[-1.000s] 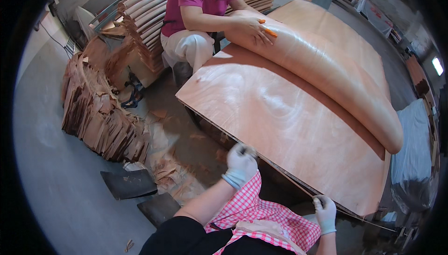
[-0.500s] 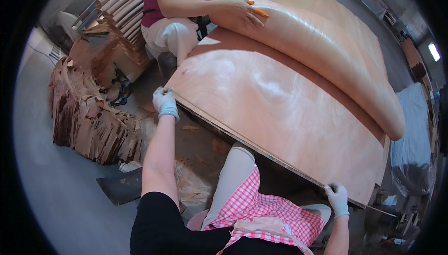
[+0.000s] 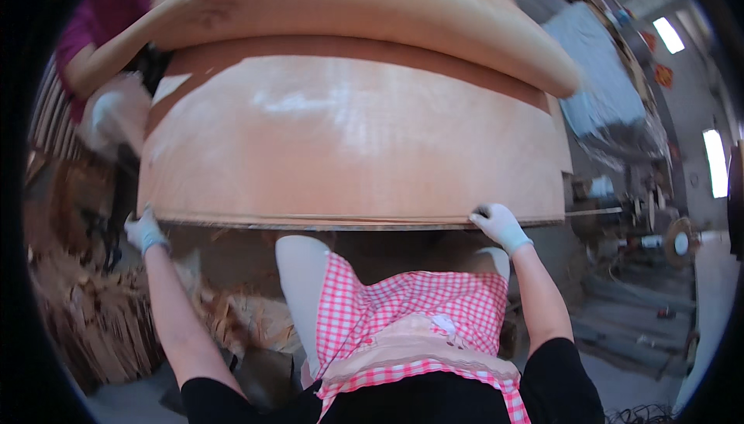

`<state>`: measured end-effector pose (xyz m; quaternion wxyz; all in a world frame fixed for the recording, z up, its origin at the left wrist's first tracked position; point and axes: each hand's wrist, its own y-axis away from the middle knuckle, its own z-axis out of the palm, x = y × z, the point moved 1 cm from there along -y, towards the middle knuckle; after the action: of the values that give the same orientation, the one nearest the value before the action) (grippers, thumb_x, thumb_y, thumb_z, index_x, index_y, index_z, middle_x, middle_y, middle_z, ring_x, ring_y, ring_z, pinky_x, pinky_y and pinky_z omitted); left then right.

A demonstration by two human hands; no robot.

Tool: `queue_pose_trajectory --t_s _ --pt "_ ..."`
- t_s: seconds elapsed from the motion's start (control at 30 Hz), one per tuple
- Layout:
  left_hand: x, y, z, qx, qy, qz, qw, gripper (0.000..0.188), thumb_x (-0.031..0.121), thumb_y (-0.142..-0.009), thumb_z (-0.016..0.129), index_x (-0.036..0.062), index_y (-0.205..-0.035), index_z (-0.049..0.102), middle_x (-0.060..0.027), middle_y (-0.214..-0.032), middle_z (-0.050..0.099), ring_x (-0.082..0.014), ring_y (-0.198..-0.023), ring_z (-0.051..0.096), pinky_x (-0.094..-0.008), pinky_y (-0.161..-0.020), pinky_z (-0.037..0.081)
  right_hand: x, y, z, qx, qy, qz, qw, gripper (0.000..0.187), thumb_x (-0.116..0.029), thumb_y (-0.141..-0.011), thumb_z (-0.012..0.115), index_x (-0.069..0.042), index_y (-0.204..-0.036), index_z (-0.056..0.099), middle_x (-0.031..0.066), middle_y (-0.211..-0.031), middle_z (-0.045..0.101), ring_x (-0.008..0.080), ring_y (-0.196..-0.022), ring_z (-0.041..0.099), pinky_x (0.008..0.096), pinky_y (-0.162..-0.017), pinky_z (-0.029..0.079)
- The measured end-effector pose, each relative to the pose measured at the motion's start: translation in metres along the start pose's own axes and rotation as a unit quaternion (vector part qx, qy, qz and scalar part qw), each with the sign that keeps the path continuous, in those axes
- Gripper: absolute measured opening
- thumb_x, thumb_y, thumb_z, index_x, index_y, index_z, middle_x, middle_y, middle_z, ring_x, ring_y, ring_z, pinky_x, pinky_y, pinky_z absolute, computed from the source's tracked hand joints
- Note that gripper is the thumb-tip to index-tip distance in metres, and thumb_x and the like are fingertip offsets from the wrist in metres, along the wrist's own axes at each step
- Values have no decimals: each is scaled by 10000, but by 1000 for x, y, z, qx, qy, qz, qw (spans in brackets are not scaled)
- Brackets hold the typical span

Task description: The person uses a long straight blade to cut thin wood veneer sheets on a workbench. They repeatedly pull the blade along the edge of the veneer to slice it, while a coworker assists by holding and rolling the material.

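Plenty of spread, I see: the white-gloved right hand (image 3: 497, 225) pinches the near edge of the flat pinkish-tan wooden sheet (image 3: 356, 145) ahead — white-gloved left hand (image 3: 147, 231) at its near-left corner (can't tell if clamped) — likely steadying that edge.

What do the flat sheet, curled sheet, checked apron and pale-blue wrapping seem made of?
Flat sheet: probably wood veneer or thin ply, smooth; pinkish-tan, glossy glare patches.
Curled sheet: likely similar veneer, satin; matching tan, bends without visible creases.
Checked apron: woven fabric, matte; soft folds. Cotton or blend, can't tell.
Pale-blue wrapping: likely plastic film; see-through, crinkled lower edge.
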<state>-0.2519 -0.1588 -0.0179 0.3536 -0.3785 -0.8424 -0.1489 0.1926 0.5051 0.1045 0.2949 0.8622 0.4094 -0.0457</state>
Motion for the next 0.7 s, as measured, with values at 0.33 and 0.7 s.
queue_pose_trajectory --t_s 0.33,0.7 --pt "70 66 -3 207 -239 243 917 762 418 -829 759 80 -1462 503 -181 -1366 616 -335 -1181 636 -488 -939 520 28 -16 9 -2 5 74 997 435 -449 -777 766 -27 -882 759 213 -909 741 349 -890 720 439 -831 551" --pt "162 614 70 -402 -163 603 670 977 425 -831 734 -47 -1555 279 -246 -1618 307 -404 -1514 242 -521 -1251 146 48 -16 14 25 -30 29 999 398 -402 -818 694 -47 -981 774 229 -1019 730 379 -980 705 464 -895 547"
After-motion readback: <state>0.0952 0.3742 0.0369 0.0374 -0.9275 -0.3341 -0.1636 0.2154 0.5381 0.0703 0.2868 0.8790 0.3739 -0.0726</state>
